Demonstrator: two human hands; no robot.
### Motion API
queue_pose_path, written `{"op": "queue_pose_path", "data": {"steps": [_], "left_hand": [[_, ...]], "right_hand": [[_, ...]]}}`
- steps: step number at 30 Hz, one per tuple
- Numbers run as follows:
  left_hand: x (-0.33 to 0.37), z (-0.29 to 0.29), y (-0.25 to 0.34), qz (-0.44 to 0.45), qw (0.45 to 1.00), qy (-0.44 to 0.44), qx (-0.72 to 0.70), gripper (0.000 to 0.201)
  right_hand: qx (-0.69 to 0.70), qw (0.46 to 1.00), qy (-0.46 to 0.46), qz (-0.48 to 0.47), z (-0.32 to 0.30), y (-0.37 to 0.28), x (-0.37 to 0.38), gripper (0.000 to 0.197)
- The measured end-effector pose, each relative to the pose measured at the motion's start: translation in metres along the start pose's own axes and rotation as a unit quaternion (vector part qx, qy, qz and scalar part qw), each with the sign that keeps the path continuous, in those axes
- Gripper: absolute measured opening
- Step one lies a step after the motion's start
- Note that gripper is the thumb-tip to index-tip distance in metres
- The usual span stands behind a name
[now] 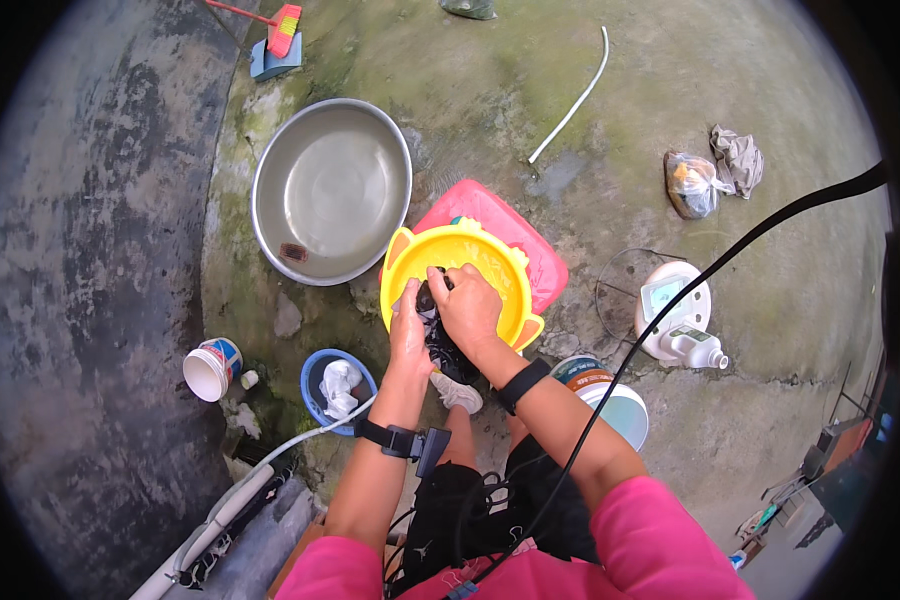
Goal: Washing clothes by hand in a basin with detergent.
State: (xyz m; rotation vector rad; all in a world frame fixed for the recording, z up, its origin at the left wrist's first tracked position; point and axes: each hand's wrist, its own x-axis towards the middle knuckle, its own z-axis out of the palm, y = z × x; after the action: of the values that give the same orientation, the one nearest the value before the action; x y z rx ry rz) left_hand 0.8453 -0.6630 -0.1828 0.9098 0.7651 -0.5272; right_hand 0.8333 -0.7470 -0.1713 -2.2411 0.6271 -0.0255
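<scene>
Both my hands are over a yellow basin [520, 290] with ear-shaped handles, which stands on a pink-red plastic stool or board [545, 255]. Between them is a black, cloth-like item with white marks [448, 352], bunched at the top and trailing down over the near side of the basin. My left hand [408, 335] is closed on its left side. The fingers of my right hand [472, 308] are bent around its upper part. What exactly the item is, I cannot make out.
A large metal basin [260, 205] lies at the left. Nearer are a blue tub [311, 383] with white cloth and a white bucket [206, 376]. Right of me are another bucket [625, 415] and a white bottle [692, 347] on a round white appliance [692, 290]. A black cable [750, 240] crosses the view.
</scene>
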Motion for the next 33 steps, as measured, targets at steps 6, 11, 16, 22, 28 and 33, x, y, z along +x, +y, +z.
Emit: {"op": "queue_pose_path", "data": {"steps": [6,11,16,22,28,33], "left_hand": [[0.018,-0.022,0.002,0.003,1.0,0.001,0.004,0.029],[-0.018,-0.001,0.015,-0.05,0.998,-0.021,0.012,0.026],[-0.02,0.0,0.033,0.035,0.977,-0.1,0.187,0.043],[-0.009,-0.006,0.043,0.097,0.974,-0.148,0.141,0.037],[0.005,-0.013,0.059,0.166,0.986,0.005,-0.008,0.022],[-0.009,-0.003,0.052,0.187,0.979,-0.03,0.074,0.024]], "right_hand": [[0.001,0.996,-0.03,-0.089,0.004,-0.02,-0.026,0.033],[0.05,0.988,-0.063,0.131,0.009,0.007,0.008,0.037],[0.601,0.703,-0.19,0.33,0.004,0.017,0.004,0.036],[0.571,0.713,-0.223,0.34,-0.007,0.002,-0.001,0.045],[0.63,0.648,-0.307,0.299,-0.018,0.036,-0.042,0.063],[0.697,0.579,-0.298,0.299,-0.005,0.031,-0.049,0.066]]}}
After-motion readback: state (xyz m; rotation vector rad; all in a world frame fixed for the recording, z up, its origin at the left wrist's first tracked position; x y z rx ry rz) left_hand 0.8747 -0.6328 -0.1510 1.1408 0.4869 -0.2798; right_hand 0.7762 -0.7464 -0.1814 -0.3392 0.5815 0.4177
